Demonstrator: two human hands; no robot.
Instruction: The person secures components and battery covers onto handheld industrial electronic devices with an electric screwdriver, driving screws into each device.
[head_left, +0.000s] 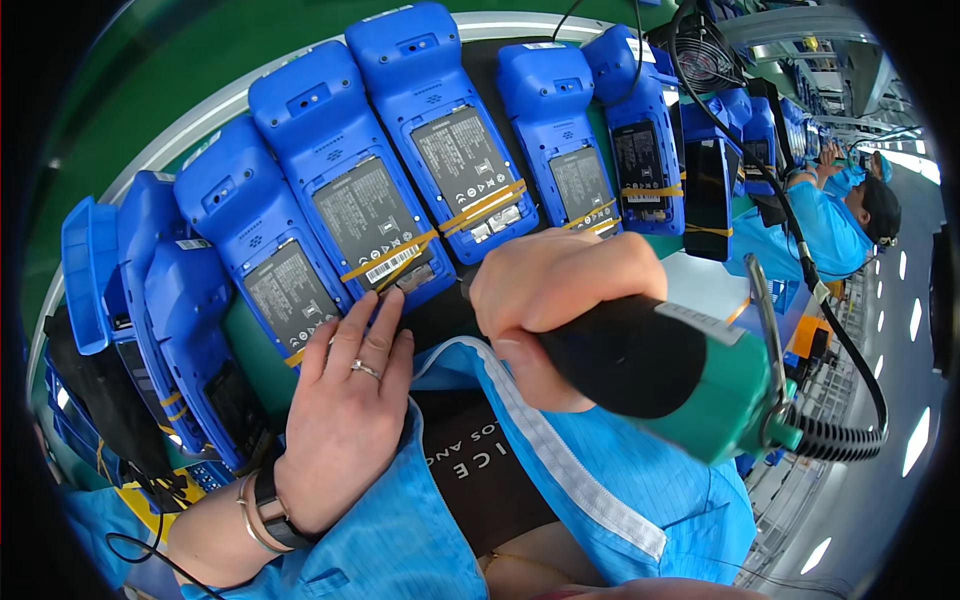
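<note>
- Devices [345, 130], smooth rounded blue plastic, side by side
- Left hand [345, 430], fingers slightly parted, tips at one device's rubber-banded lower end
- Right hand [570, 310], wrapped around a green tool [700, 375] with matte black grip [625, 355]
- Ribbed black cable sleeve [838, 440]

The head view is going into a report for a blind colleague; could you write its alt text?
A person's right hand grips a green and black corded tool, while the left hand rests at the lower end of a blue handheld device with its battery exposed. More blue devices line up beside it, and a co-worker is farther off at right.
</note>
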